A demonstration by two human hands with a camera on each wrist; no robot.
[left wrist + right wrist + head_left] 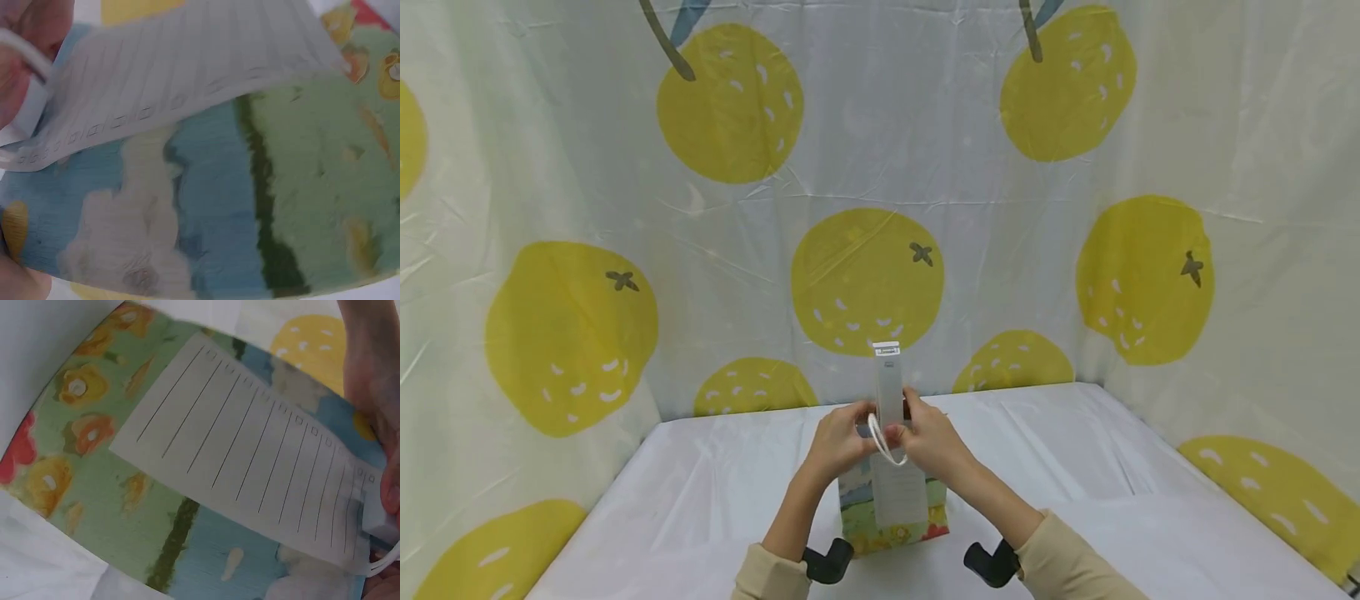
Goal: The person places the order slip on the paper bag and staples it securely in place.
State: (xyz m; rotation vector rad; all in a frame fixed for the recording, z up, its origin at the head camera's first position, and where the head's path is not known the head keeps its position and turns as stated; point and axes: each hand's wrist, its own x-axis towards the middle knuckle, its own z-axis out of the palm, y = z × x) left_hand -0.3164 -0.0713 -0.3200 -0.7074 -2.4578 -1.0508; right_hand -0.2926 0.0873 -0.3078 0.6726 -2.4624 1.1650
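A slim white block (889,387) stands upright between the two hands in the head view, with a port-like slot at its top end. A thin white cord (886,446) loops from it. Below hangs a notebook (861,537) with a painted landscape cover, its flowers at the lower edge. Across that cover lies a pale lined sheet (244,444) with small checkboxes. The left hand (837,440) grips the notebook's upper left edge, its thumb reaching toward the block. The right hand (934,443) pinches the block from the other side. Fingers behind the block are partly hidden.
A white cloth covers the table (722,492) under the hands. Behind and at both sides hangs a white curtain (865,142) with large yellow fruit prints. Black wrist mounts (829,562) sit by the sleeves.
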